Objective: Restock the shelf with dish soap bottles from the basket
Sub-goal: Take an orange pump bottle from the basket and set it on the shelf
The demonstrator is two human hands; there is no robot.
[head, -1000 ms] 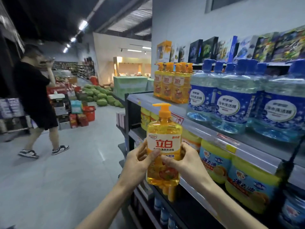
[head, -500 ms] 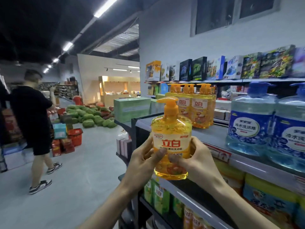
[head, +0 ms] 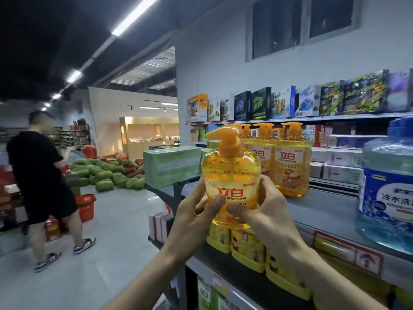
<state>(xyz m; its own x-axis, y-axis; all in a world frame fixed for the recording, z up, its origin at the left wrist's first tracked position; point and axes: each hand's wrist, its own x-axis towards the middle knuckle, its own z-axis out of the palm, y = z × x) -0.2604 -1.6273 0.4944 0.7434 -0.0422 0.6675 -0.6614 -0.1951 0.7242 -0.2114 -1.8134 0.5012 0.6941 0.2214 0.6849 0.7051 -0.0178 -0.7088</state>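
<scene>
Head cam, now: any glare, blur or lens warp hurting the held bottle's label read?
Head view: bottle label sharp, evenly lit, no glare; left hand and right hand thumbs cover its lower lines. Head view: ceiling lights blown out, ceiling around them dark; walking person soft. Head view: wide-angle stretch swells the blue jug at the right edge.

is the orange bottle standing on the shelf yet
No, the left hand and right hand hold the orange bottle up before the shelf.
</scene>
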